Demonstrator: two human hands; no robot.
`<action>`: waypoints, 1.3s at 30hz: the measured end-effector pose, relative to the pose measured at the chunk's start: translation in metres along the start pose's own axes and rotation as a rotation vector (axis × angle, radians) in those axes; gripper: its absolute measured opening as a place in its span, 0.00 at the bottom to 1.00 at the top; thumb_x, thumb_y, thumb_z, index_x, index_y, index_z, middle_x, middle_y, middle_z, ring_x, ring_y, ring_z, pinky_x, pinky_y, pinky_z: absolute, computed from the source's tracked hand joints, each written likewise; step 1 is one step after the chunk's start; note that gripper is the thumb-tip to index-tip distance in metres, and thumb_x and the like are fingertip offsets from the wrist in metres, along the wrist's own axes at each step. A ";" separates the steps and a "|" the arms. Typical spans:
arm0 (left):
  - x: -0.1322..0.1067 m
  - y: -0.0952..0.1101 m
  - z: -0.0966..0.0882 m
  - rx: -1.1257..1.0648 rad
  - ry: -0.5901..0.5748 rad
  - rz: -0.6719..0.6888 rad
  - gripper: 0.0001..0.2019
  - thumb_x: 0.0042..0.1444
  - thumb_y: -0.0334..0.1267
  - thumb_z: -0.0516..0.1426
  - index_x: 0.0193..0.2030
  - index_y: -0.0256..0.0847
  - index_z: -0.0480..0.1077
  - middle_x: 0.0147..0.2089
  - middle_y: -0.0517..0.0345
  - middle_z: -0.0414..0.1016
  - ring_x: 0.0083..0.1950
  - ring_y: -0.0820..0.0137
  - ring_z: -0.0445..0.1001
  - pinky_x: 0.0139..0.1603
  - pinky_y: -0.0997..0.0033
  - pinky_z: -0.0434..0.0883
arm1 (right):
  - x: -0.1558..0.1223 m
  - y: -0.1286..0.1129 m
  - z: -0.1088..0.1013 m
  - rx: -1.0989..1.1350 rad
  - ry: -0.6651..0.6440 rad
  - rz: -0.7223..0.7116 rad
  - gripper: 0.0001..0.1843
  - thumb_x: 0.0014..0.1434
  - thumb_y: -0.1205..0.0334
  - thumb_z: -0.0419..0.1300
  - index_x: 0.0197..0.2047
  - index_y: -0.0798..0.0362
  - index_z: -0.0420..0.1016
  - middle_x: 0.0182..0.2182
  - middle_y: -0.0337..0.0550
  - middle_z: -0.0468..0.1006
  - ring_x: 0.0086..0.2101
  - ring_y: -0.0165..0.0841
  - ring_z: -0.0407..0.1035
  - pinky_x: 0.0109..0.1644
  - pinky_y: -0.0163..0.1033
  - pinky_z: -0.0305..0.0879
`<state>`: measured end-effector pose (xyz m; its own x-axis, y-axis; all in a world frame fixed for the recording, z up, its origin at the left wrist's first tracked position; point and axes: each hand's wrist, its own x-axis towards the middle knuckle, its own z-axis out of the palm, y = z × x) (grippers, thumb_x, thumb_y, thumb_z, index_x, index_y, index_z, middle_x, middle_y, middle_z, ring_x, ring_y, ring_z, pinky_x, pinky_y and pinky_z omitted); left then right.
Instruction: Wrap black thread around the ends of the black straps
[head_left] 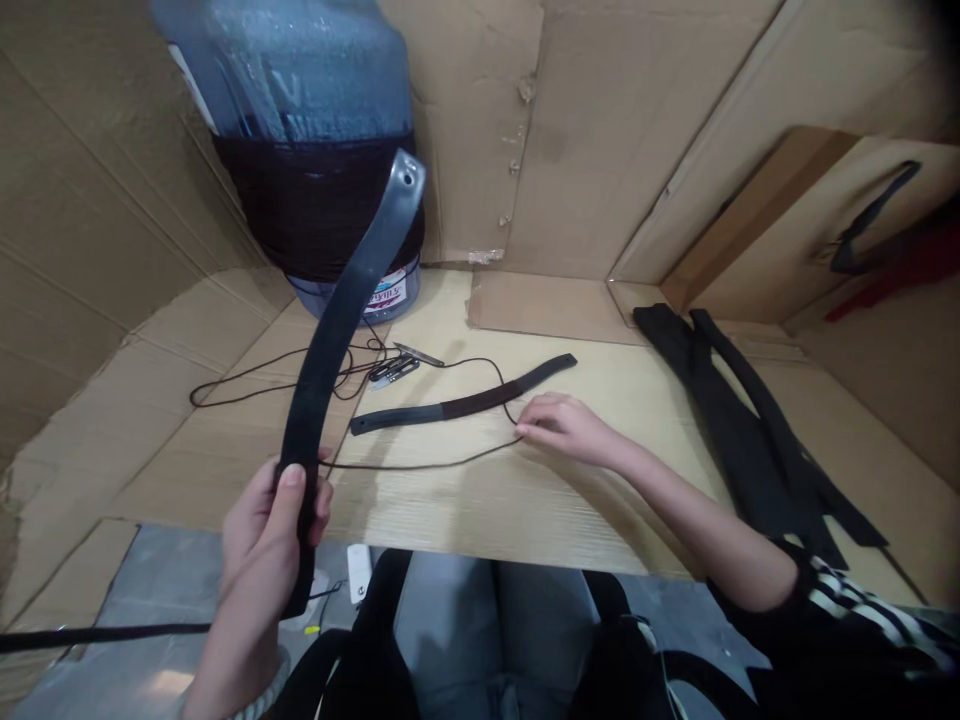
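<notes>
Head view. Left hand clamped around the lower end of a black leather strap, thumb pressed on its face, fingers wrapped behind. Strap stands up from the fist and bows gently, its upper end rounded and pierced by a punched hole, held in the air in front of a blue water jug whose middle is wrapped in dark material.

Right hand lies low over the light wood-grain surface, fingers drawn together. Fingertips meet a thin dark cord; whether they pinch it, cannot tell. Cord loops loosely across the surface, passing behind the held strap and out to the left.

Second black strap lies flat on the surface, just beyond the right hand and near the cord. Small metal pieces sit among the cord loops, too small to identify. Further right, a pile of long black fabric strips lies on the surface, near a cardboard lining that walls the back and sides. Striped black sleeve on the right forearm. Person's jeans show below the surface edge.
</notes>
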<state>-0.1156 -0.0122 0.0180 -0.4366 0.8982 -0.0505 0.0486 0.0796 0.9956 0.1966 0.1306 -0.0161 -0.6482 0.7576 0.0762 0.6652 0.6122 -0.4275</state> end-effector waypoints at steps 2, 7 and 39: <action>-0.005 0.005 0.000 0.024 -0.016 -0.004 0.14 0.60 0.50 0.54 0.43 0.41 0.69 0.22 0.64 0.62 0.21 0.78 0.58 0.20 0.79 0.55 | 0.006 0.004 -0.001 -0.066 0.083 0.040 0.19 0.67 0.54 0.48 0.42 0.56 0.75 0.43 0.49 0.76 0.44 0.36 0.67 0.52 0.43 0.60; -0.020 0.015 0.000 0.018 -0.068 0.034 0.15 0.59 0.50 0.54 0.44 0.41 0.69 0.22 0.63 0.62 0.21 0.77 0.58 0.21 0.75 0.55 | 0.041 0.016 0.010 -0.231 0.084 0.034 0.24 0.58 0.55 0.62 0.56 0.56 0.69 0.59 0.57 0.65 0.58 0.53 0.55 0.59 0.61 0.49; -0.030 0.014 0.003 -0.043 -0.086 0.026 0.15 0.59 0.52 0.54 0.42 0.42 0.69 0.20 0.64 0.63 0.19 0.79 0.57 0.19 0.80 0.55 | -0.036 0.114 -0.016 -0.516 0.311 0.673 0.18 0.64 0.51 0.53 0.42 0.60 0.71 0.37 0.56 0.75 0.38 0.44 0.69 0.40 0.41 0.58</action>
<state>-0.0994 -0.0373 0.0330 -0.3565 0.9338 -0.0295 0.0196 0.0391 0.9990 0.3014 0.1768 -0.0530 0.0175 0.9735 0.2280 0.9997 -0.0137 -0.0181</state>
